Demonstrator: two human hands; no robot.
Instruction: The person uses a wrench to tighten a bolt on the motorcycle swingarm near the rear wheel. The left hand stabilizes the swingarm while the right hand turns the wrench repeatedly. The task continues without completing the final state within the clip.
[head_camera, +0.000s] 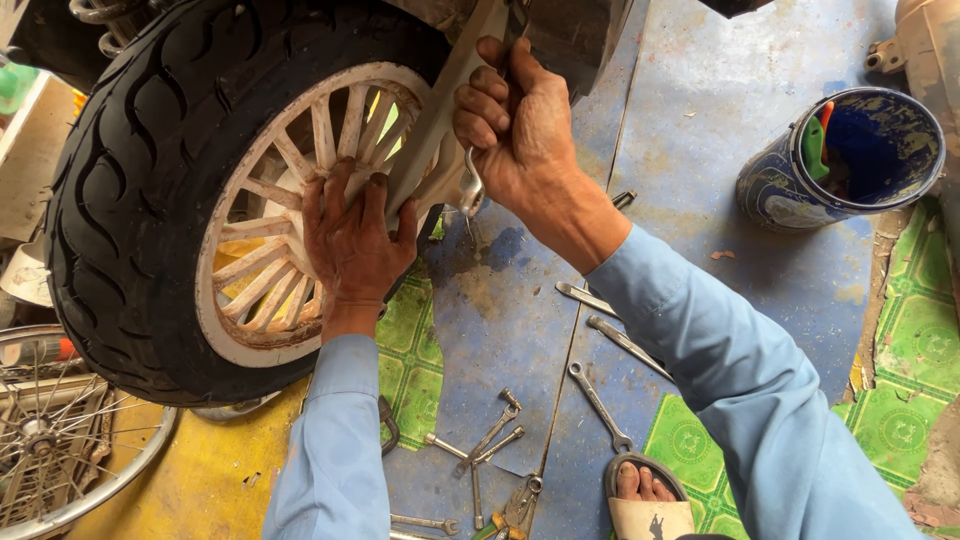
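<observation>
A black tyre (140, 190) on a white spoked wheel (265, 290) fills the upper left, mounted on a two-wheeler. My left hand (352, 240) lies flat on the spokes near the hub, fingers spread. My right hand (515, 125) is closed around a metal wrench (472, 190), whose ring end shows below the fist beside the grey swing arm (430, 150). Both arms wear light blue sleeves.
Several wrenches (600, 405) and a cross spanner (480, 450) lie on the blue metal floor (700, 120). A dirty blue bucket (850, 160) with tools stands upper right. A spoked bicycle rim (60, 440) lies lower left. My sandalled foot (645, 490) is at the bottom.
</observation>
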